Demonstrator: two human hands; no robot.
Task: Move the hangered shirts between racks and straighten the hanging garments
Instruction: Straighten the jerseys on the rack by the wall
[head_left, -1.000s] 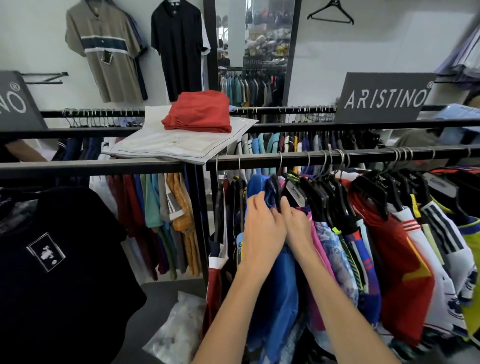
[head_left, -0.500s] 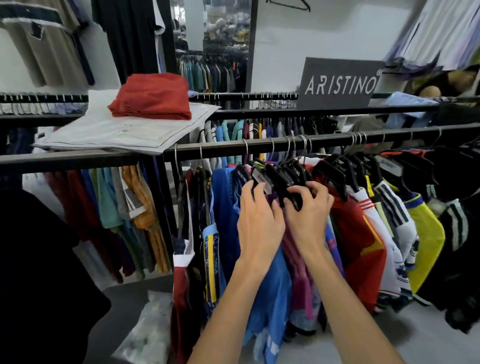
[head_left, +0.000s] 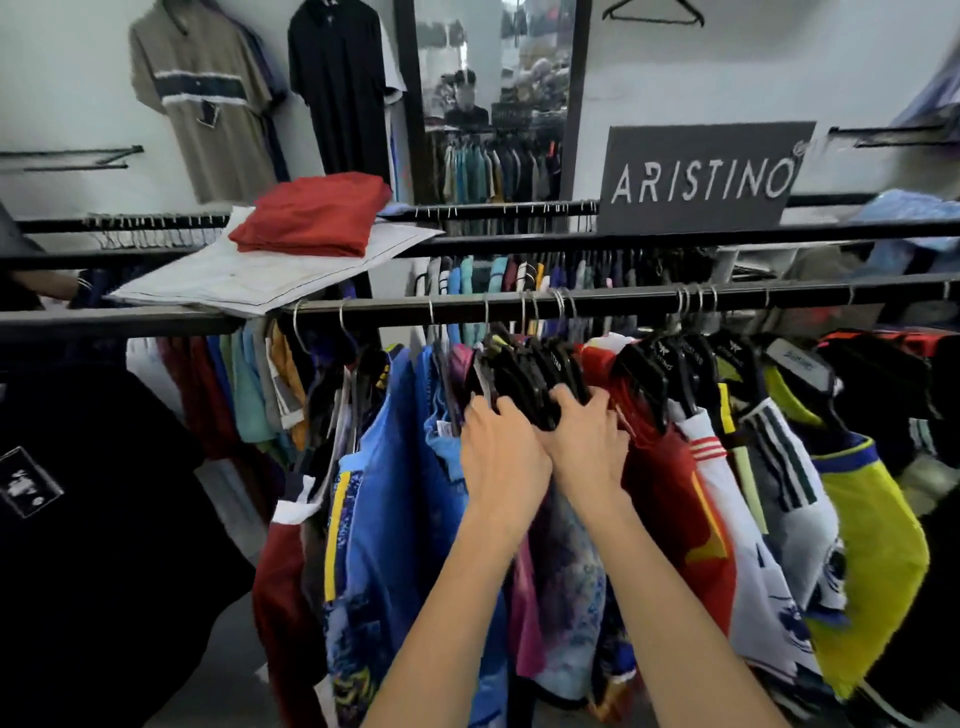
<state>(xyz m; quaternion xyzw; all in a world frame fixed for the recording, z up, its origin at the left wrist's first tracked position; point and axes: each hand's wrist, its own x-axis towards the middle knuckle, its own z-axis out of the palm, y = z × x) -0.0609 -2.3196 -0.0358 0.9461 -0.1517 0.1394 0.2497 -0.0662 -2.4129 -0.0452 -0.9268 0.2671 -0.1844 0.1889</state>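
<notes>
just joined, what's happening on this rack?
A person is working a rack rail packed with hangered sports shirts. Both hands are in the middle of the row: the left hand and right hand grip a bunch of black hangers that hang on the rail. A folded red garment sits on papers atop the next rack.

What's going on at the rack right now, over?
Left hand and right hand both gripping black hangers on the rail. Shirts still hung, packed tight. Red shirt crowds the right side.
</notes>
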